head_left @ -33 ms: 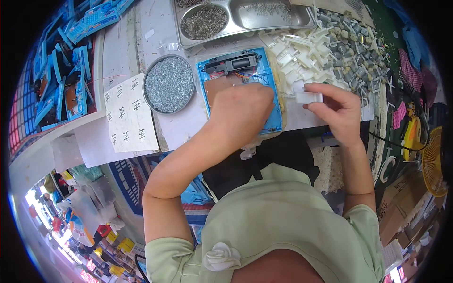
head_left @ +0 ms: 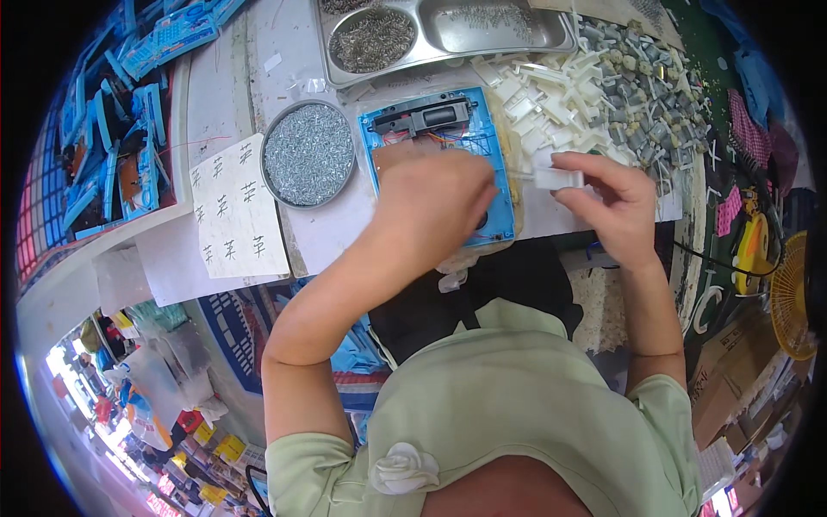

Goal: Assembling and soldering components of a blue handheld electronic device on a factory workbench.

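A blue plastic casing (head_left: 497, 185) lies on the table before me, with a black speaker-like module (head_left: 431, 117), thin coloured wires and a brown board (head_left: 398, 155) inside it. Over its middle is my left hand (head_left: 435, 202), slightly blurred, its fingers curled together. What they pinch, if anything, is hidden beneath the hand. Just right of the casing, my right hand (head_left: 616, 202) grips a small white plastic part (head_left: 556, 178) between thumb and forefinger. A thin light-coloured rod sticks out from this part toward the casing.
Left of the casing stand a round dish of small metal pieces (head_left: 308, 153) and a sheet with handwriting (head_left: 239, 211). A metal tray of springs (head_left: 422, 65) sits behind. White plastic parts (head_left: 538, 99) and small grey motors (head_left: 642, 108) are heaped at right. Blue casings (head_left: 138, 172) fill a bin.
My left hand has shifted slightly, uncovering a dark round spot in the casing's lower right. The white part in my right hand has moved a little left.
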{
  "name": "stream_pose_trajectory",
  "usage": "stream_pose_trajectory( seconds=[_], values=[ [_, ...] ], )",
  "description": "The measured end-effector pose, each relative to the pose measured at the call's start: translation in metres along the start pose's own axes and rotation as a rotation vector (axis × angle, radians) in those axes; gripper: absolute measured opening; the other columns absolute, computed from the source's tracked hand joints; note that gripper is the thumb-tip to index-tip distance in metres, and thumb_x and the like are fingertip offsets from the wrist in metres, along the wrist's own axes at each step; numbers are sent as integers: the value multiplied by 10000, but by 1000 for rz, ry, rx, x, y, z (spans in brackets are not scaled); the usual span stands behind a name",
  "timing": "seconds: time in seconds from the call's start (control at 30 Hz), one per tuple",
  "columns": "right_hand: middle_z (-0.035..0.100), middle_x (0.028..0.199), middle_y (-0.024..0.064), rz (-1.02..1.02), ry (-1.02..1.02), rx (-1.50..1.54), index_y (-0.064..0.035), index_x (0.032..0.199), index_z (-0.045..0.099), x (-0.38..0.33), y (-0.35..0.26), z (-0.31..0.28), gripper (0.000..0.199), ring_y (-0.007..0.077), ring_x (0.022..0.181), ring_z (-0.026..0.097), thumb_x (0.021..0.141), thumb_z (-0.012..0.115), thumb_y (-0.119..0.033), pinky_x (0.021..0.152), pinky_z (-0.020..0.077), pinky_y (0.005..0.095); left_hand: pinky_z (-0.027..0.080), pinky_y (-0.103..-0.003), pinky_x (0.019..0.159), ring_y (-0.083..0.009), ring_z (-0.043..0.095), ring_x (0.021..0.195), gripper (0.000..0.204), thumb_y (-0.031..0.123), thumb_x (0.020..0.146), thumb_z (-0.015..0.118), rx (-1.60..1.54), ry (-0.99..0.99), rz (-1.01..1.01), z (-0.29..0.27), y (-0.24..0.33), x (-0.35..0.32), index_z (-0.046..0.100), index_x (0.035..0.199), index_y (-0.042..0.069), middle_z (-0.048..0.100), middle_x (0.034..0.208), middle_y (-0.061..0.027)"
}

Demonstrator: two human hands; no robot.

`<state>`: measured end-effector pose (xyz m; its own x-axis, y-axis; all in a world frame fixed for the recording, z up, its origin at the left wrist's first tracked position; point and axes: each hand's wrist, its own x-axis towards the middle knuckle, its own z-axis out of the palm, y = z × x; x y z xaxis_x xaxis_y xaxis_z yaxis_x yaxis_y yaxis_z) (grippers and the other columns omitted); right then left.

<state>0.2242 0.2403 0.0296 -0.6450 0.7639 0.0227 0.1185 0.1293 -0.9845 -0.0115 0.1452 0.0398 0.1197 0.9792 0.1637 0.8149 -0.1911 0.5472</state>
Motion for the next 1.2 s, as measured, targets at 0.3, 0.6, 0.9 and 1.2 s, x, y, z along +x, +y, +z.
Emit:
stream_pose_trajectory(
  seconds=[0.3, 0.6, 0.9, 1.2],
  values=[
    [652, 979, 43, -537, -172, -677, -82, 947, 706, 35, -12, 28, 299, 279, 916, 590, 677, 832, -95, 740, 527, 372, 518, -220, 600, -82, 664, 719, 47, 31, 957, 684, -536, 252, -526, -2, -17, -38, 665, 943, -10, 711, 818, -42],
    [625, 924, 53, -516, -269, -505, -85, 934, 718, 56, 4, 32, 258, 275, 873, 563, 704, 827, -126, 726, 503, 379, 555, -231, 627, -128, 721, 723, 55, -4, 945, 687, -610, 408, -321, 14, -17, -36, 644, 957, -36, 694, 859, -81],
    [627, 932, 77, -515, -287, -491, -72, 933, 703, 54, 16, 43, 249, 288, 870, 552, 725, 813, -153, 764, 463, 385, 546, -226, 623, -114, 705, 738, 56, -16, 933, 697, -627, 404, -312, 19, -19, -38, 645, 951, -29, 678, 875, -71],
    [675, 1042, 72, -458, -270, -425, -88, 1037, 745, 40, 8, 24, 300, 295, 1049, 584, 748, 804, -144, 918, 491, 403, 461, -200, 589, -46, 600, 689, 92, 2, 931, 693, -608, 404, -351, 24, -30, -43, 654, 1014, -1, 682, 882, -43]
  ],
)
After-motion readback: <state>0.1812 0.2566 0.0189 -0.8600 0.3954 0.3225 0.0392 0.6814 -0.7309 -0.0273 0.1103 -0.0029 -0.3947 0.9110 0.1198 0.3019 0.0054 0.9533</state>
